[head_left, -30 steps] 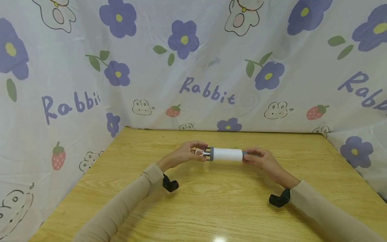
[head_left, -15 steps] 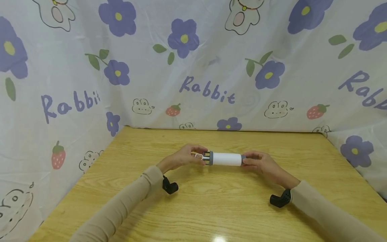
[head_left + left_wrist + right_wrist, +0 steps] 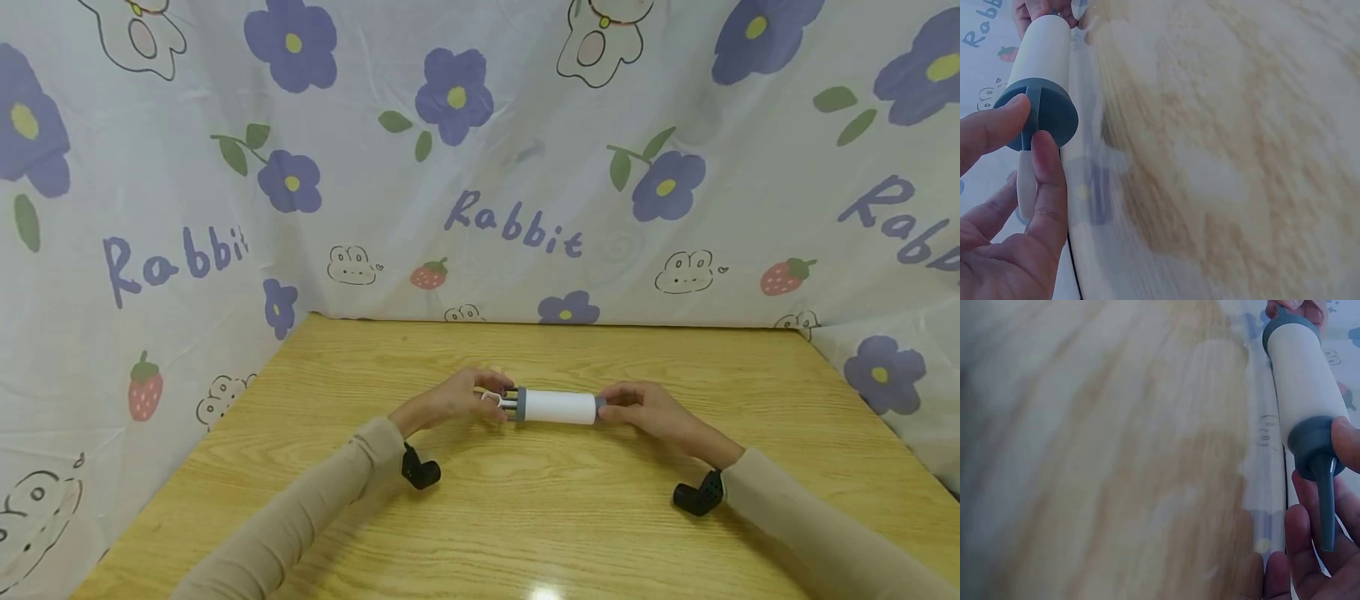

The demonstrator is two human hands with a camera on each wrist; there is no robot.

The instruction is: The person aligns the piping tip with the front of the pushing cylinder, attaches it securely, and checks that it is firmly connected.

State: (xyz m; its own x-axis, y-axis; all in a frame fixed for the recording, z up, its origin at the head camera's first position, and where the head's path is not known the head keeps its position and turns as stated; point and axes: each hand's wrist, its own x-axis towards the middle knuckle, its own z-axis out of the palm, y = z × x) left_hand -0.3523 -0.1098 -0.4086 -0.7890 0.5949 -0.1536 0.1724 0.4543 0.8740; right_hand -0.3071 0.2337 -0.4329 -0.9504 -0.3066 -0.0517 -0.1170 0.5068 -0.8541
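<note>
Between both hands, a white pastry syringe (image 3: 559, 407) with grey-blue ends lies sideways, close over the table. My left hand (image 3: 453, 402) holds its plunger end: in the left wrist view thumb and index finger pinch the wing of the grey-blue cap (image 3: 1063, 122), and the pale plunger handle (image 3: 1025, 187) runs back among the fingers. At the other end my right hand (image 3: 656, 418) grips the nozzle-side collar (image 3: 1311, 439). There the thumb rests on the collar and the slim tapered nozzle (image 3: 1327, 515) points back over the fingers.
The wood-grain table (image 3: 487, 517) spreads under both arms. A white cloth (image 3: 510, 283) printed with flowers, rabbits and strawberries hangs behind it and along the sides. Small black cameras (image 3: 420, 469) sit at both wrists.
Both hands have brought the syringe a little down in the head view, toward the person, and slightly left. Their hold on its two ends looks the same.
</note>
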